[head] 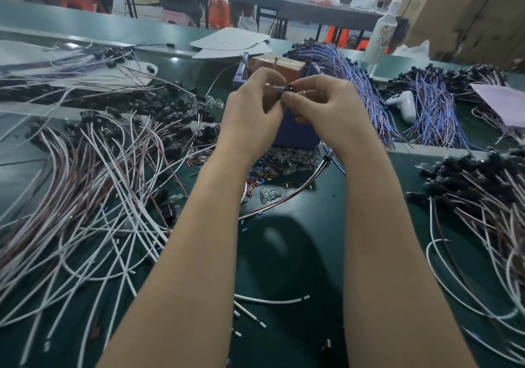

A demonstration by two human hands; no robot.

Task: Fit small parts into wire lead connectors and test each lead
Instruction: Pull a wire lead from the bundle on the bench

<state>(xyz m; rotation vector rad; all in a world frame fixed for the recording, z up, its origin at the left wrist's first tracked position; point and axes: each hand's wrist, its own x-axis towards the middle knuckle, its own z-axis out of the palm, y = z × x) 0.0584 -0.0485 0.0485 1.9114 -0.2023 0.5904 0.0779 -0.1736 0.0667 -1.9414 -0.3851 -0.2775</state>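
Both my hands are raised together over the middle of the green bench. My right hand (321, 106) pinches a small black connector (288, 90) between thumb and fingers. My left hand (252, 112) meets it from the left, fingers curled and pinching at the connector's left side; what it holds is too small to tell. The connector's lead (298, 190) hangs down and curves across the bench below my forearms. Behind my hands stands a blue test box (295, 132) with a wooden block (279, 65) on it. Small clear bulbs (268, 194) and brown parts (252, 181) lie in front of the box.
A large pile of white and brown leads (93, 186) covers the left. Blue-purple lead bundles (352, 78) lie at the back right, more dark-capped leads (480, 197) at the right. A white controller (403, 106), a bottle (382, 33) and paper sheets (230, 41) sit further back.
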